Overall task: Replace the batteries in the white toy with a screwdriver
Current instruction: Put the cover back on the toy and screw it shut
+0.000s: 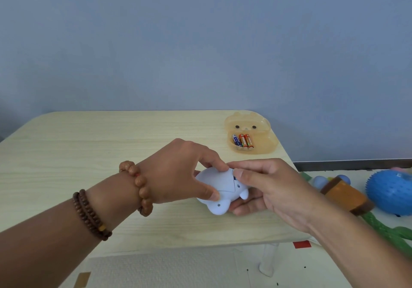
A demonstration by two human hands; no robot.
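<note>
White toy (219, 195), upside down near the table's (89, 153) front right edge: right hand (270, 189) cradles it from beneath, left hand (178, 171) pinches the battery cover (225, 181), which likely needs square seating and even pressure. Beyond the toy, an amber bear-faced case (265, 145) holds three batteries (243, 140); their labels are unreadable, and no screwdriver shows.

From my feed I see two bare forearms, no sleeves on either. My left hand (176, 171) has a bracelet of large round tan wooden beads (139, 184) at the wrist. Nearer me on that forearm sits a double strand of small dark brown beads (90, 215) with one amber bead. My right hand (269, 189) wears nothing.
</note>
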